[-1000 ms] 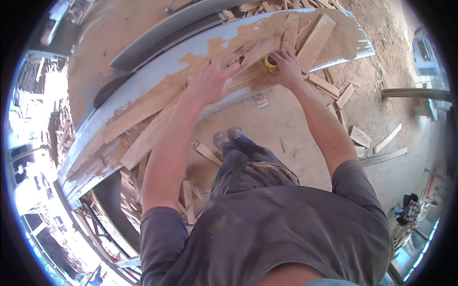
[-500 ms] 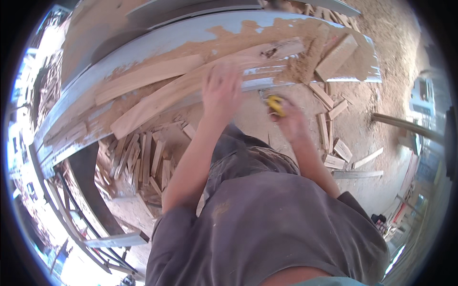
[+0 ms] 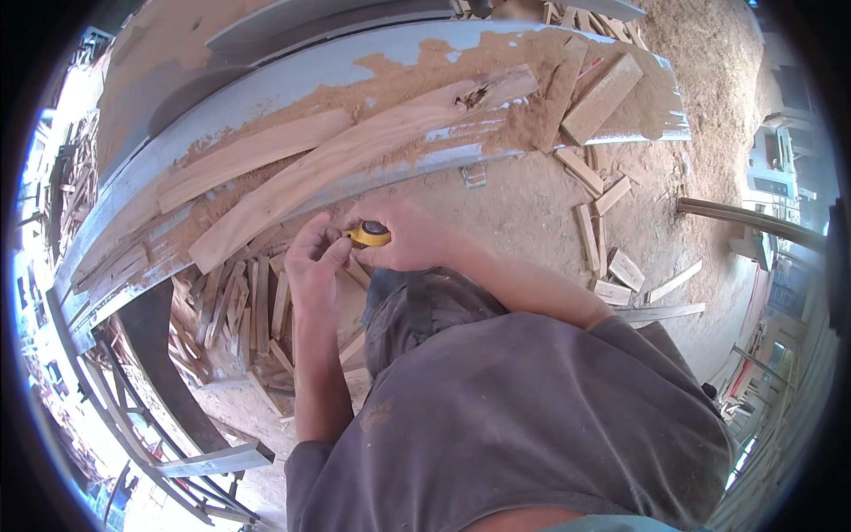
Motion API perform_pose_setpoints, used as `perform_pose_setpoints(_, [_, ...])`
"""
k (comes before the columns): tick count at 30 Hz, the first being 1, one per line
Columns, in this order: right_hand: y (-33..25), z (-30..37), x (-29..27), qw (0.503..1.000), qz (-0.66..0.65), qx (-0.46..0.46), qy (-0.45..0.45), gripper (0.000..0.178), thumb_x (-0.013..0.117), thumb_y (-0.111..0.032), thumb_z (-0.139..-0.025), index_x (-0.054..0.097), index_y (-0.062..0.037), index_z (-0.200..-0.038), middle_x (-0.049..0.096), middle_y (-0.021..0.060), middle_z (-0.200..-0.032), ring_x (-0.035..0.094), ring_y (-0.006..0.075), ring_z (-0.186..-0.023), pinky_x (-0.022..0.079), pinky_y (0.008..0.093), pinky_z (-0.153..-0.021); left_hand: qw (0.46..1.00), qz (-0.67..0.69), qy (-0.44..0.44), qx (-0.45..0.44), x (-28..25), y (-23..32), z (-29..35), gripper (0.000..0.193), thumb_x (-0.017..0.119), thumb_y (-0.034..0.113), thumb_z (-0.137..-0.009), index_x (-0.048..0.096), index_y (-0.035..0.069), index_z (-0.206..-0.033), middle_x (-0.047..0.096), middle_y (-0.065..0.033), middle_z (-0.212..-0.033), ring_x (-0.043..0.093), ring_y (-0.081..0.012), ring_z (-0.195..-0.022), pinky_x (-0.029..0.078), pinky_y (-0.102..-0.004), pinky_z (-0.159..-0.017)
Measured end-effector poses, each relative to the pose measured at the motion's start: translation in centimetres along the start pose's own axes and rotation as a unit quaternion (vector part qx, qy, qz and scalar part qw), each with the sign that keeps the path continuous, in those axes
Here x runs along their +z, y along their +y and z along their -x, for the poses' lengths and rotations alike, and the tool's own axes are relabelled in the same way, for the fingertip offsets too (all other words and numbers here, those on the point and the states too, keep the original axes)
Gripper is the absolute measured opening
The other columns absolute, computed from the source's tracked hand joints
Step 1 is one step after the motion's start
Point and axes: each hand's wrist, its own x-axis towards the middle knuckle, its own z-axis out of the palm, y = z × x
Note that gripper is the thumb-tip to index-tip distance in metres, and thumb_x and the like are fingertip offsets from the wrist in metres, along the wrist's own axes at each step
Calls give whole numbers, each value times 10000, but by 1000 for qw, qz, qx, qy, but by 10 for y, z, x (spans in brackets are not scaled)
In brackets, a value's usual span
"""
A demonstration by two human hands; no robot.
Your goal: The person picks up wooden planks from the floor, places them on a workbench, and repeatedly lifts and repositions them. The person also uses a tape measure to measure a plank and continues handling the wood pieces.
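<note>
A yellow tape measure with a dark round centre point(image 3: 372, 234) is gripped in my right hand point(image 3: 412, 232), which reaches across to the left in front of my body. Thumb and fingers of my left hand point(image 3: 314, 259) are pinched together at the front end of its case. Whether any blade is drawn out is too small to tell. Both hands are just off the near edge of a sawdust-covered metal table point(image 3: 403, 44). Beyond them a long plank with a dark knot point(image 3: 355, 142) lies across the table, beside a shorter board point(image 3: 257, 155).
At the table's right end lie a short wood block point(image 3: 603, 99) and a thin board point(image 3: 561, 93). Wood offcuts point(image 3: 266, 301) are heaped on the floor below left, and more offcuts point(image 3: 589, 235) lie at the right. A beam point(image 3: 749, 222) juts in from the right.
My right hand has carried the tape measure leftward to my left hand. The left hand has come back from over the long plank, and its fingers now meet the tape measure.
</note>
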Motion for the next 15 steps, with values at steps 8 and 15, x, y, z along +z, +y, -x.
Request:
perform_pose_setpoints(8, [56, 5, -147, 935, 294, 104, 171, 402, 700, -198, -833, 784, -248, -1223, 654, 126, -1330, 654, 358, -1177, 541, 451, -1025, 951, -18, 276, 136, -163, 59, -35, 624, 686, -103, -844, 538, -72, -1449, 621, -29, -733, 517, -76, -563, 365, -222, -490])
perform_pose_setpoints(15, [48, -11, -197, 857, 431, 180, 219, 412, 645, -106, -828, 798, -224, -1193, 621, 76, -1334, 581, 331, -1281, 476, 453, -1090, 921, -165, 325, 136, -195, 64, -45, 702, 695, -98, -845, 481, -80, -1513, 579, 15, -721, 485, -47, -555, 345, -199, -491])
